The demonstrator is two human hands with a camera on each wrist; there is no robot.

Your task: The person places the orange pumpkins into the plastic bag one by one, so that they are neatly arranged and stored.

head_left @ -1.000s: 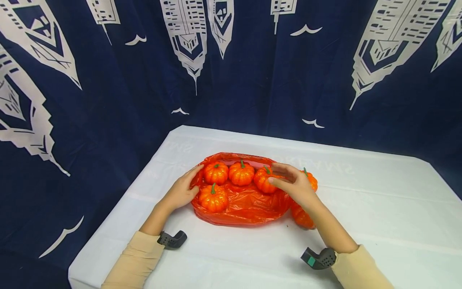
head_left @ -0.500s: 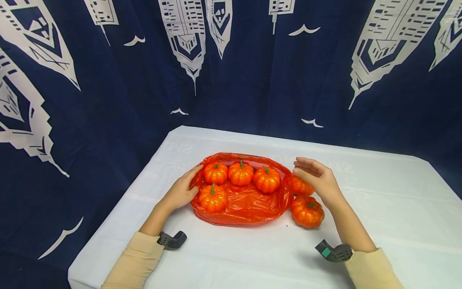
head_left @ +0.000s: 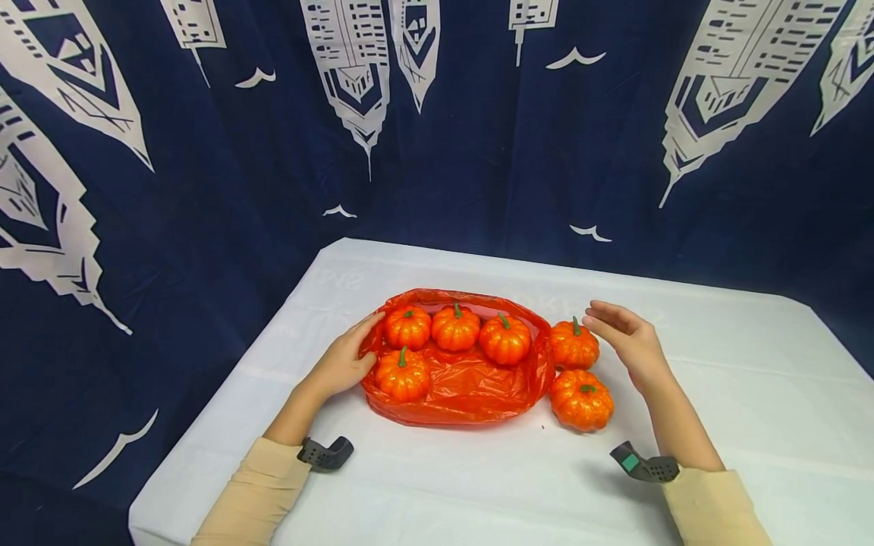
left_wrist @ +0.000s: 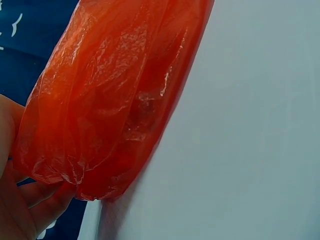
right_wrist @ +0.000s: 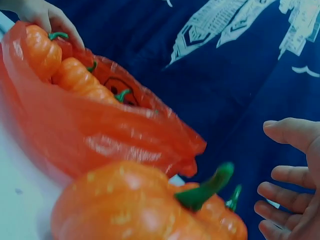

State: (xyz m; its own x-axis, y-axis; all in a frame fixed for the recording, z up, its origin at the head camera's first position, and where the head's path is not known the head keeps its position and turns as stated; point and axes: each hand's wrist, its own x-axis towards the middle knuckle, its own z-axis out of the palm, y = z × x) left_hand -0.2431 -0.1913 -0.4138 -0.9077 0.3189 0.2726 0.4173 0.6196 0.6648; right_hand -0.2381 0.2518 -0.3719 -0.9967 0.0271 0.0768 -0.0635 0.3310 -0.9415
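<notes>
A red plastic bag (head_left: pixel 471 413) lies with its mouth spread wide on the table. Inside it are several small orange pumpkins with green stems, among them a front-left pumpkin (head_left: pixel 403 375) and a right-hand pumpkin (head_left: pixel 505 339). My left hand (head_left: pixel 344 356) holds the bag's left rim; the left wrist view shows its fingers (left_wrist: pixel 47 200) partly hidden by the plastic. Outside the bag's right side sit a rear pumpkin (head_left: pixel 575 345) and a front pumpkin (head_left: pixel 582 400). My right hand (head_left: pixel 631 341) hovers right of the rear pumpkin, fingers spread and holding nothing in the right wrist view.
A white cloth covers the table (head_left: pixel 717 379). Behind it hangs a dark blue curtain (head_left: pixel 464 174) with white building prints. Each wrist carries a dark camera band, such as the right wrist camera (head_left: pixel 645 462).
My right hand has moved away from the bag's right-hand pumpkin, out to the right past the rim, leaving that pumpkin inside. My left hand has stayed at the left rim.
</notes>
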